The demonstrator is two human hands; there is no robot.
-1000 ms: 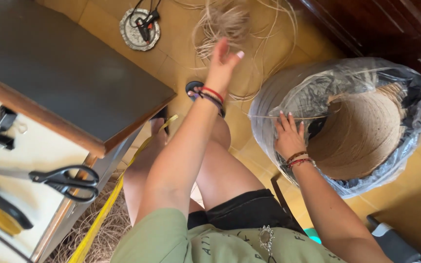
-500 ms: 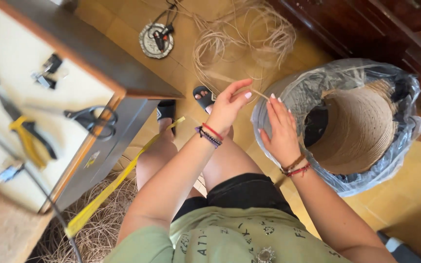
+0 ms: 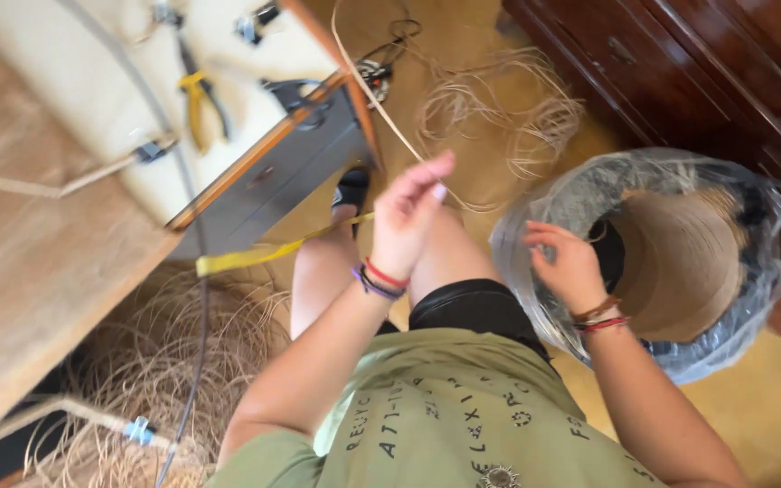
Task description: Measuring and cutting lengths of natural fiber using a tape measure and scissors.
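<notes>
Now the left hand (image 3: 409,217) has lifted away from the big spool (image 3: 680,262), its grip pinched on a pale strand (image 3: 377,99) that runs taut up past the tabletop (image 3: 38,244) edge; half a second ago both hands met at the spool's rim. The right hand (image 3: 571,267) has slid back too and hovers at the plastic-wrapped rim, fingers curled loosely apart, and whether it touches the strand I cannot tell. The view has swung left, so more tabletop shows, with yellow-handled pliers (image 3: 201,99) and scissors (image 3: 296,90) lying on it, and loose coils (image 3: 499,113) on the floor beyond the knees
</notes>
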